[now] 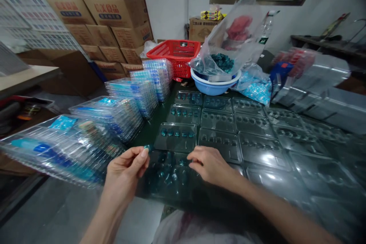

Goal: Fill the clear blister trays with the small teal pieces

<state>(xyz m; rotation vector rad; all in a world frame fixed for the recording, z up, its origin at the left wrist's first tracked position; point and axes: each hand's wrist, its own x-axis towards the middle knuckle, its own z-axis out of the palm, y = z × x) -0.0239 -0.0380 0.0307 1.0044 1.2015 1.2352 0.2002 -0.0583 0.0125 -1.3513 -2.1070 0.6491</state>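
Observation:
My left hand (127, 169) pinches a small teal piece (148, 147) between thumb and fingertips, just left of the nearest clear blister tray (168, 177). That tray holds several loose teal pieces. My right hand (208, 164) rests over the tray's right side, fingers curled down onto it; what they touch is hidden. Rows of clear blister trays (246, 122) cover the dark table ahead; the left ones, such as one tray (175, 134), have teal pieces seated in their pockets.
Stacks of filled blister packs (114, 116) run along the left. A blue basin (214, 84) with a plastic bag of teal pieces (224, 61) stands at the back, by a red basket (177, 53). Cardboard boxes (100, 7) line the wall. Clear tray piles (314, 84) lie right.

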